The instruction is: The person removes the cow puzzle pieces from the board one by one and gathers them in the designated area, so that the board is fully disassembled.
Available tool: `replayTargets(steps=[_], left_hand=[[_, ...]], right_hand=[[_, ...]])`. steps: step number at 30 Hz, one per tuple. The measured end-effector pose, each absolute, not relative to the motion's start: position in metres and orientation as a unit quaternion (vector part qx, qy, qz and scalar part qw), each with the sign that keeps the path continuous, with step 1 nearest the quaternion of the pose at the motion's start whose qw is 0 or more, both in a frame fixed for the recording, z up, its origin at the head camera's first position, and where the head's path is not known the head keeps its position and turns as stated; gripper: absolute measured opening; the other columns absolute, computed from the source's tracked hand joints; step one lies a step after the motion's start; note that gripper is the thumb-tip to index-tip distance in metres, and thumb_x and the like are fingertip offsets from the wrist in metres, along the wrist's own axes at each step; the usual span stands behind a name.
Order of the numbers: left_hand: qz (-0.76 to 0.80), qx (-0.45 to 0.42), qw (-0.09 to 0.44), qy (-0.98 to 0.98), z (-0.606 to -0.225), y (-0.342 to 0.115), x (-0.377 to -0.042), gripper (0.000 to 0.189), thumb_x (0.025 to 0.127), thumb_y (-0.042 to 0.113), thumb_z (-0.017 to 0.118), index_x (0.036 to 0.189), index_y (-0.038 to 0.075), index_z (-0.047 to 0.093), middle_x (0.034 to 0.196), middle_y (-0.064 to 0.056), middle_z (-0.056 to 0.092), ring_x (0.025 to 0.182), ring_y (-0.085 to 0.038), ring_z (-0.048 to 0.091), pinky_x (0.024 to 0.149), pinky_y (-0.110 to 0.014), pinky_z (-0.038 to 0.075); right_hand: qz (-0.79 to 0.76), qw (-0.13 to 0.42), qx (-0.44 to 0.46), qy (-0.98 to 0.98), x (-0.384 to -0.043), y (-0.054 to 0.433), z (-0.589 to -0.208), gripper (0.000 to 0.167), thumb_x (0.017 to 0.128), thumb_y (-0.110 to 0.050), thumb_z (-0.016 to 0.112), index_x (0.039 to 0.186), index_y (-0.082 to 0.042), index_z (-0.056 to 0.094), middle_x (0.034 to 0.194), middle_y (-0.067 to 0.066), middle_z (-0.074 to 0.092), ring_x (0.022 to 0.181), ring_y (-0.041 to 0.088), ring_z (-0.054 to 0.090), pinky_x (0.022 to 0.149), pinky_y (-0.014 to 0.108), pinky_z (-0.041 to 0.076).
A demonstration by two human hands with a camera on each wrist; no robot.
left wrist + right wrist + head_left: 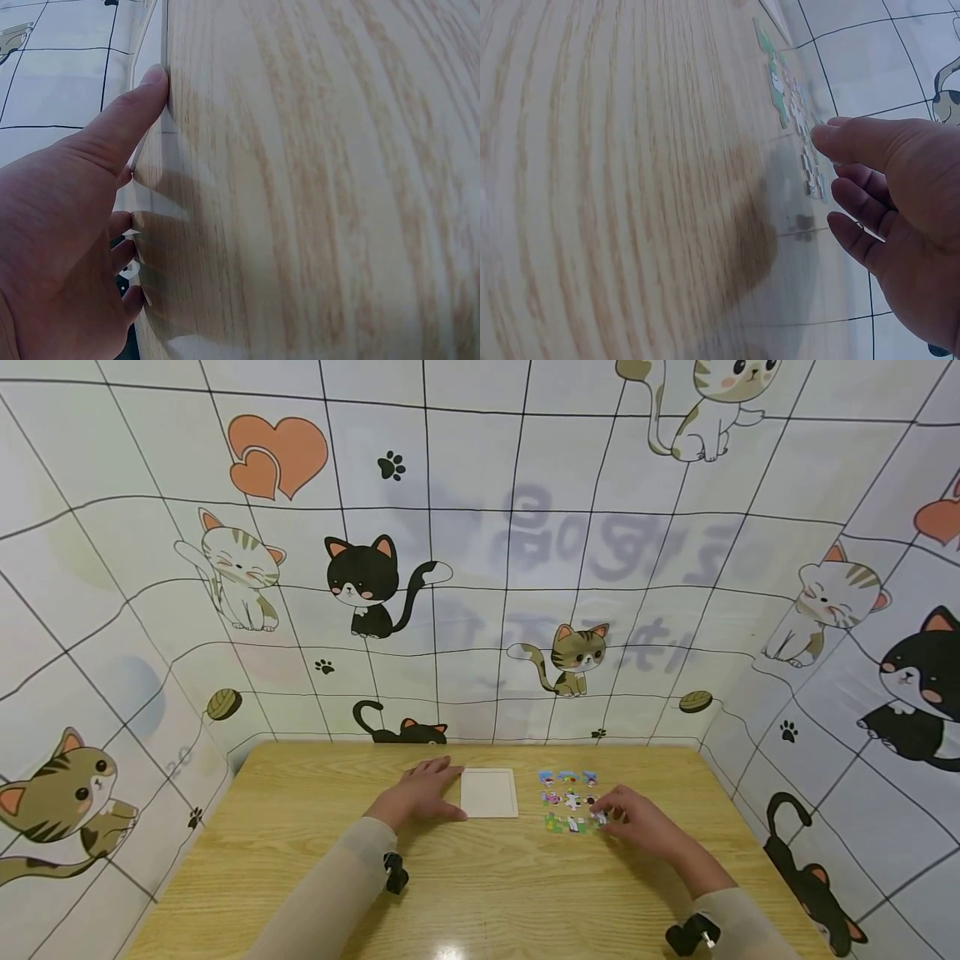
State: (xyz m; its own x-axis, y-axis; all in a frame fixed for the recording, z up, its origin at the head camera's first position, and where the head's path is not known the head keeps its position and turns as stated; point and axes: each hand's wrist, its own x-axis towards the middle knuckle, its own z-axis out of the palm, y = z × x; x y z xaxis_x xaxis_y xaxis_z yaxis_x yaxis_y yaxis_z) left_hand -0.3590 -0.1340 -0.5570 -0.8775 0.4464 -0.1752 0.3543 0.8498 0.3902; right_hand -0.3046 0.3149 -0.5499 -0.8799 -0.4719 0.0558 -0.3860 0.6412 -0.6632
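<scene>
A shallow white puzzle tray (488, 792) lies on the table, with nothing inside its raised rim. My left hand (424, 791) rests against its left side, fingers spread; in the left wrist view the thumb (142, 105) touches the tray's edge. To the right, several colourful jigsaw pieces (572, 800) lie apart in rows. My right hand (637, 818) is at the right end of these rows, its fingertips right at a lower-right piece (600, 817). From the right wrist, the thumb and fingers are loosely bent above the pieces (778, 97), and no piece shows between them.
The wooden table (480, 885) carries the tray and pieces near its far edge. A white curtain (480, 527) printed with cats and grid lines stands behind and at both sides. Black wrist mounts (395, 872) sit on both sleeves.
</scene>
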Motion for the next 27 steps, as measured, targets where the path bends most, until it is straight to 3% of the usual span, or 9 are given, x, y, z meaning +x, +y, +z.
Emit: replayTargets(steps=[27], left_hand=[[0.172,0.213,0.130,0.953,-0.556,-0.133,-0.358,0.098,0.096,0.061,0.082,0.174,0.021,0.039,0.182,-0.015,0.024,0.166,-0.045,0.022,0.129,-0.070,0.024]], right_hand=[[-0.347,0.044,-0.192,0.917,-0.305,0.320,-0.568,0.018,0.100,-0.006,0.082,0.116,-0.012,0.077,0.110,0.000,0.064,0.090,0.013,0.058,0.076,0.031,0.053]])
